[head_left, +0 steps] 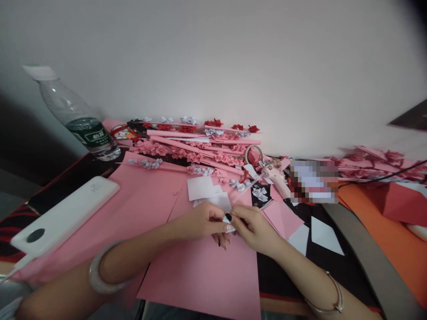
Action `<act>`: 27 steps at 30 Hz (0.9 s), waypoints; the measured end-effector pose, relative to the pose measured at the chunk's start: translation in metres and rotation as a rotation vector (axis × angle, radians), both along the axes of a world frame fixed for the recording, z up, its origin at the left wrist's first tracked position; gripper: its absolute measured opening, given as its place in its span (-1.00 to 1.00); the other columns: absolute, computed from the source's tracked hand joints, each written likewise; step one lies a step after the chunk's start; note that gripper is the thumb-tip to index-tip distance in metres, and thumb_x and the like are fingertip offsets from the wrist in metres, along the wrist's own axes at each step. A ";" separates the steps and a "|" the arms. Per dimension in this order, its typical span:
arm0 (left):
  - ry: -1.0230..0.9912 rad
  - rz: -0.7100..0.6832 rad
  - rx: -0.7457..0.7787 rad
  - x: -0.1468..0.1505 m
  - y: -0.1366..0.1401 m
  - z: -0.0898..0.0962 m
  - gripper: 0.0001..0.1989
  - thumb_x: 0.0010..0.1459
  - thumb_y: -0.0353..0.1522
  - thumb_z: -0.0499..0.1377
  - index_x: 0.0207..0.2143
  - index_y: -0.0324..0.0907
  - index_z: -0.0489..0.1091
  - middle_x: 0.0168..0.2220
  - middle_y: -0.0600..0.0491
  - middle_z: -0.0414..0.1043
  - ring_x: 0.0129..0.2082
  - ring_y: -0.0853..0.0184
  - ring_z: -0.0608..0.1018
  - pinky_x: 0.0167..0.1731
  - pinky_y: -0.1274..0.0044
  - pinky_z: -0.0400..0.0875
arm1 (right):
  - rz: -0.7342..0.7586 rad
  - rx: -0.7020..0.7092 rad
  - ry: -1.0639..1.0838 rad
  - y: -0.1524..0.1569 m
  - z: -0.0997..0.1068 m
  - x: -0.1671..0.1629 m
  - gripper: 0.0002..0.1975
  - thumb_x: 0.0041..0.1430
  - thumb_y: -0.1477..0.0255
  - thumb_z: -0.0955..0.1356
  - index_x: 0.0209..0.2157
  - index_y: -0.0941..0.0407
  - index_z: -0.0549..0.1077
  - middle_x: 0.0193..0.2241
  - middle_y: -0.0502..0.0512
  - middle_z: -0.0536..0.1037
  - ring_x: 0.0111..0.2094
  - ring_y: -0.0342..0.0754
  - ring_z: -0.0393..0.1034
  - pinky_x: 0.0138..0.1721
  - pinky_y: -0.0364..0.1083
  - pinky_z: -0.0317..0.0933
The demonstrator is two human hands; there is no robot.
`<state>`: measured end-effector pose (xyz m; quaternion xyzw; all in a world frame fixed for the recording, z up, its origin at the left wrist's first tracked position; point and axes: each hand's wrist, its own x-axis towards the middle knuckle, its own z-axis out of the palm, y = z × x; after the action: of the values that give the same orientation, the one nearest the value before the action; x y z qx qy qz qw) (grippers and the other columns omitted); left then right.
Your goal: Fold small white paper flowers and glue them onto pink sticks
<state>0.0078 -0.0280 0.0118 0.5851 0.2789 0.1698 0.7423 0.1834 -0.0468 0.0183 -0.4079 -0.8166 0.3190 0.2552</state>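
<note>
Left hand (200, 222) and right hand (258, 229), fingers of both pinched on one small white paper (230, 222) above two large pink sheets (200, 278), one bottle (88, 126) far left, open room toward table edge (280, 305).

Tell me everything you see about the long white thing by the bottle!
The white block looks like smooth plastic, perhaps a power bank, with rounded corners. It has a dark oval near one end, a small grey mark near the other, and a pale cable at the oval's end. It lies flat and angled, at least partly on pink paper.
</note>
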 end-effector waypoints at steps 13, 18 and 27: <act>0.152 0.197 0.305 -0.005 -0.002 0.002 -0.79 0.08 -0.36 0.02 -0.56 -0.25 0.28 -0.63 0.14 0.24 -0.66 0.50 0.35 -0.63 0.65 0.28 | -0.217 0.119 0.110 0.000 -0.004 0.004 -0.83 0.20 0.49 0.14 -0.48 0.10 0.16 -0.58 -0.05 0.21 -0.55 -0.16 0.11 -0.49 -0.17 0.00; 0.242 0.212 0.714 -0.003 -0.002 0.004 -0.81 -0.07 -0.48 0.03 -0.67 -0.21 0.08 -0.65 0.17 0.06 -0.61 0.49 0.21 -0.62 0.63 0.07 | -0.006 0.073 0.013 -0.005 -0.001 0.000 -0.88 0.13 0.48 0.21 -0.48 0.10 0.17 -0.57 -0.06 0.20 -0.55 -0.16 0.09 -0.52 -0.18 -0.03; 0.286 0.180 0.942 -0.001 -0.005 0.001 -0.78 -0.13 -0.49 0.06 -0.63 -0.18 0.00 -0.64 0.18 0.07 -0.60 0.47 0.17 -0.58 0.58 0.02 | -0.021 0.068 -0.031 -0.004 -0.004 -0.001 -0.83 0.10 0.43 0.27 -0.50 0.10 0.15 -0.57 -0.06 0.21 -0.56 -0.17 0.07 -0.53 -0.18 -0.03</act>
<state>0.0065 -0.0334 0.0129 0.8477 0.3203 0.2589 0.3343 0.1826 -0.0507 0.0141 -0.4124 -0.8265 0.2820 0.2593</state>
